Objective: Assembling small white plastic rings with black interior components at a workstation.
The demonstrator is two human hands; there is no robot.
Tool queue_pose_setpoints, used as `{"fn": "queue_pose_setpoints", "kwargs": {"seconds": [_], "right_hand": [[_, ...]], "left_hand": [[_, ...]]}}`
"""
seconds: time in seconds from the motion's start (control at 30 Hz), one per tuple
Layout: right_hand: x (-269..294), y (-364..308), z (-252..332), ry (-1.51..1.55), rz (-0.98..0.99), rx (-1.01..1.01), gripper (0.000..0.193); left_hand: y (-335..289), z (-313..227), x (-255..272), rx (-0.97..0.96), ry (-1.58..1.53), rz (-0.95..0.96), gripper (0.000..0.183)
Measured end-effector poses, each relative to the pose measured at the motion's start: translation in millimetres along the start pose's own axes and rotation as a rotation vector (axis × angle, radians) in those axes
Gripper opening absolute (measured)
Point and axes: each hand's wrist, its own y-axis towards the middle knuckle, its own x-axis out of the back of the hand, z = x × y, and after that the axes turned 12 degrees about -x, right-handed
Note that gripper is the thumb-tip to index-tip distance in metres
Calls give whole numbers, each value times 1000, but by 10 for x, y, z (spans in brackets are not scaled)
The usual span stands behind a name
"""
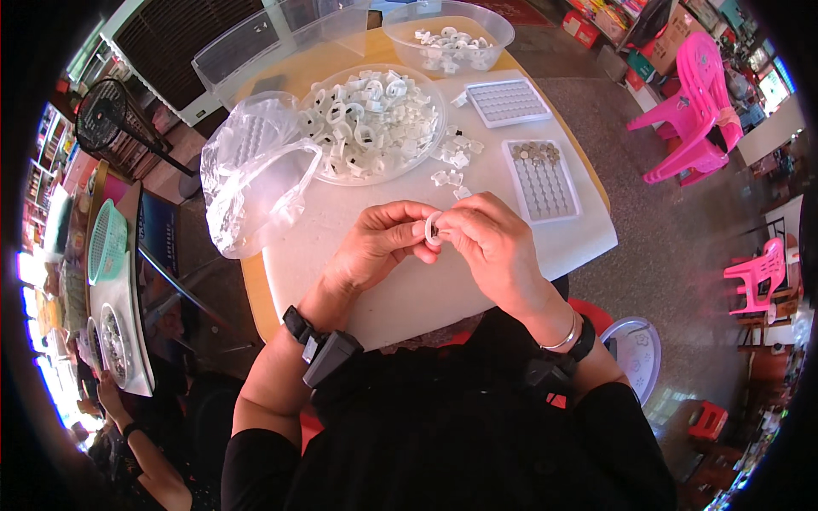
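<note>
Above the near part of the table, my left hand (pixel 379 243) pinches a small white plastic ring (pixel 430 223) with a dark spot on its inner side. My right hand (pixel 498 247) is closed at the ring's right side, fingertips pressed against it; whether they also hold a smaller piece is hidden. Just beyond my hands lie several loose translucent clips (pixel 452 179). A wide clear round tray (pixel 442 128) behind them is heaped with white rings and clear clips. Right of my hands sits a white ridged tray (pixel 545 215) with small round metallic pieces in its far rows.
A second ridged white tray (pixel 509 102) lies farther back. At the far edge stands a clear bowl (pixel 503 38) of white parts. A crumpled plastic bag (pixel 243 204) covers the table's left side. Pink chairs (pixel 699 111) stand right; another person's arm (pixel 145 447) shows lower left.
</note>
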Motion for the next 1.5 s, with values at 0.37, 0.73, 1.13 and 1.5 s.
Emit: {"fn": "queue_pose_setpoints", "kwargs": {"seconds": [0.37,0.73,1.13,1.5], "right_hand": [[-231,-56,-49,125,-157,-115,13],[-216,-3,-96,259,-144,-125,11],[-232,-63,-127,-233,-227,112,17],[-148,6,-96,-316,-78,85,18]], "left_hand": [[-12,26,38,-27,-64,-15,29],[9,32,38,-13,-72,-56,29],[33,15,8,-25,-85,-83,24],[24,55,29,3,12,-94,26]]}}
